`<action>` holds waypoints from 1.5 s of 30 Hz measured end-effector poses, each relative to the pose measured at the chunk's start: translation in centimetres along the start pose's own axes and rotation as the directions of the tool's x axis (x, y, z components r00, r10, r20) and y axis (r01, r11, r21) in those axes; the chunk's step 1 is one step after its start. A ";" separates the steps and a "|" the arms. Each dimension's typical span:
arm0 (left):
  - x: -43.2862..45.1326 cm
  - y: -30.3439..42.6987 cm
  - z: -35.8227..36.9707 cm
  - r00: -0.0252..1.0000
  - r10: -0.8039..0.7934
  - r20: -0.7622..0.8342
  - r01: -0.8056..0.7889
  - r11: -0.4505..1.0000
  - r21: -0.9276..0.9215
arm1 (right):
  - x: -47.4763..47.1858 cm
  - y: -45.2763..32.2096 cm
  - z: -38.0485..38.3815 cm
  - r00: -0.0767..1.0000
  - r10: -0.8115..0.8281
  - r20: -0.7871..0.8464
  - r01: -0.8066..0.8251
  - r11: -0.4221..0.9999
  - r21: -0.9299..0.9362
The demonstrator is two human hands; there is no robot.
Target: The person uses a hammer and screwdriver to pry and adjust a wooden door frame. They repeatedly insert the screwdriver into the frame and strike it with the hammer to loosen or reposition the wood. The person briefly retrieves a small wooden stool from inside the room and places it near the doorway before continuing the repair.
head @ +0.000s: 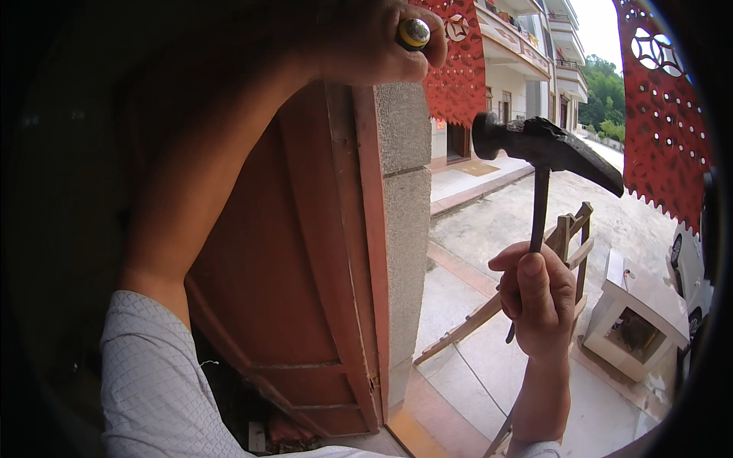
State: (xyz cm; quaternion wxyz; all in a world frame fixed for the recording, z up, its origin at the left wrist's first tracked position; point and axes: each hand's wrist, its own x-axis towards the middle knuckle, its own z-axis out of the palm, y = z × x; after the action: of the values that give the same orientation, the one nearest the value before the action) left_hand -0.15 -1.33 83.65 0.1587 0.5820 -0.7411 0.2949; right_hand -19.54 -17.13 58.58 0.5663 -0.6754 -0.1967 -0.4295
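High in the picture, against the upper part of the red wooden door (286, 240) and its frame, my left hand (366, 48) is closed around a tool handle (413, 34). Only the handle's yellow-and-black end with a shiny metal cap shows; the rest of that tool is hidden. My right hand (538, 297) grips a hammer (538, 143) by its thin dark handle, head up. The round striking face points left towards the doorway side, and the wedge-shaped end slopes down to the right. The hammer head is below and apart from the capped handle.
A rough stone door jamb (406, 229) stands beside the door frame. Red cut-out hangings (658, 126) dangle overhead. Outside, a wooden ladder-like frame (564, 235) leans behind my right hand, near a white box-shaped structure (635, 315) and a parked white car (690, 269).
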 end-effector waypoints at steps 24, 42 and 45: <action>3.6 -1.3 -0.9 0.984 -0.168 0.055 0.177 0.941 -0.289 | -4.2 4.1 -1.4 0.959 0.269 -0.091 -0.273 0.961 -0.037; 2.2 -1.1 2.3 0.970 0.241 -0.030 -0.243 0.963 -0.116 | -5.6 6.6 -0.1 0.943 0.320 -0.090 -0.317 0.947 0.049; 1.5 -0.9 1.6 0.981 0.130 0.145 -0.091 0.964 -0.251 | -4.0 5.6 0.9 0.963 0.262 -0.065 -0.257 0.964 0.073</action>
State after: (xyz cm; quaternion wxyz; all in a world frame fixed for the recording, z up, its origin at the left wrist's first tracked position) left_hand 0.45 -3.58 83.50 0.1518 0.5377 -0.8133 0.1625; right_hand -17.19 -16.97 52.06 0.6460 -0.6605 -0.0989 -0.3698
